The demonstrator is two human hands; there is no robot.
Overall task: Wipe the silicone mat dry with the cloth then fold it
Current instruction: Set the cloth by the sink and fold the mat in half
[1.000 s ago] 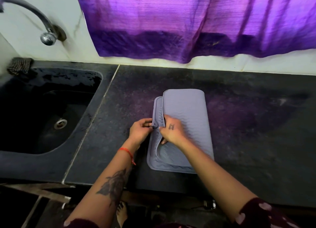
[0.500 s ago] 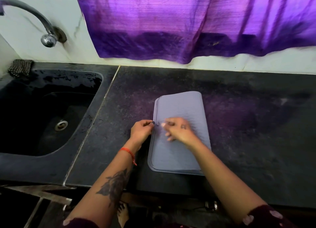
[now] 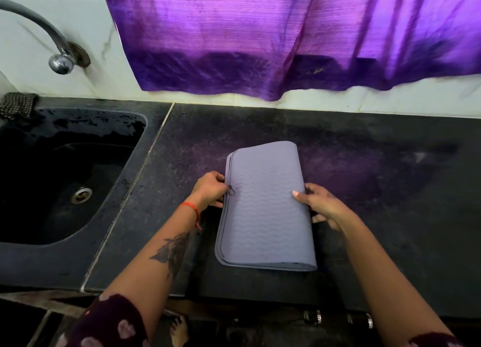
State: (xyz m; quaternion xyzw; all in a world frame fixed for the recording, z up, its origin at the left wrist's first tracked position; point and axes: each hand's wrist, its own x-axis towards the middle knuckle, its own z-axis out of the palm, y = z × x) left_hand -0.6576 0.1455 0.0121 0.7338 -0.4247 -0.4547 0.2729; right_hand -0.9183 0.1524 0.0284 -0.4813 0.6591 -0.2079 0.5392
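Head view. A grey silicone mat (image 3: 265,211), folded in half with its wavy-ribbed face up, lies flat on the dark stone surface (image 3: 377,216), to the right of the black sink (image 3: 65,216). The fold runs along the mat's right side; the two open edges meet along the left side, nearly aligned. The left hand (image 3: 209,189) holds the mat at the middle of its left edge, fingers (image 3: 218,177) curled against the stacked edges and thumb on the top layer. The right hand (image 3: 321,206) grips the folded right edge, thumb pressed on top and fingers tucked under or beside the fold; how far they reach beneath cannot be told. A red thread band (image 3: 192,210) circles the left wrist. Behind the surface, a purple curtain (image 3: 286,34) hangs against the white wall; a chrome tap (image 3: 52,50) arches over the sink, and a scrubbing pad (image 3: 17,107) rests at the sink's far left corner.
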